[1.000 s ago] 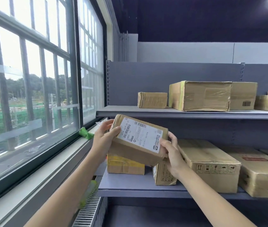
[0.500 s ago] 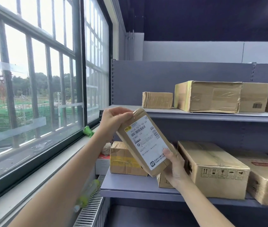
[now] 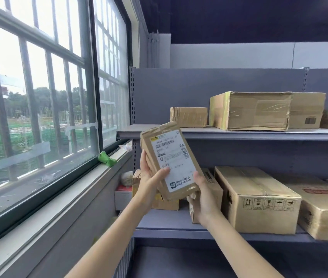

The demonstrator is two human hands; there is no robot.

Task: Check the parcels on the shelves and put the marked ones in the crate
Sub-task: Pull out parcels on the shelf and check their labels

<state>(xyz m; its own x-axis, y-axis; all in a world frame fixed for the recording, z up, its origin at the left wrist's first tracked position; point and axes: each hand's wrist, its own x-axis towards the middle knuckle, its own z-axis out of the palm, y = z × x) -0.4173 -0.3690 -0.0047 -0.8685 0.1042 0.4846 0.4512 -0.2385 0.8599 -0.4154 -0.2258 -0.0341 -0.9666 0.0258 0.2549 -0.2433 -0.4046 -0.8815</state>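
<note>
From the head camera we see a small brown parcel held up in front of the shelves, nearly upright and tilted a little, its white shipping label facing us. Our left hand grips its lower left edge, fingers curled behind the cardboard and the thumb pressed flat on the label. Our right hand cups the bottom right corner from beneath, thumb lying up the label's edge and fingers wrapped behind. The parcel touches no shelf; it hangs in the air between the upper shelf and the lower one, near the window. Behind it, more cardboard boxes sit on both shelves.
</note>
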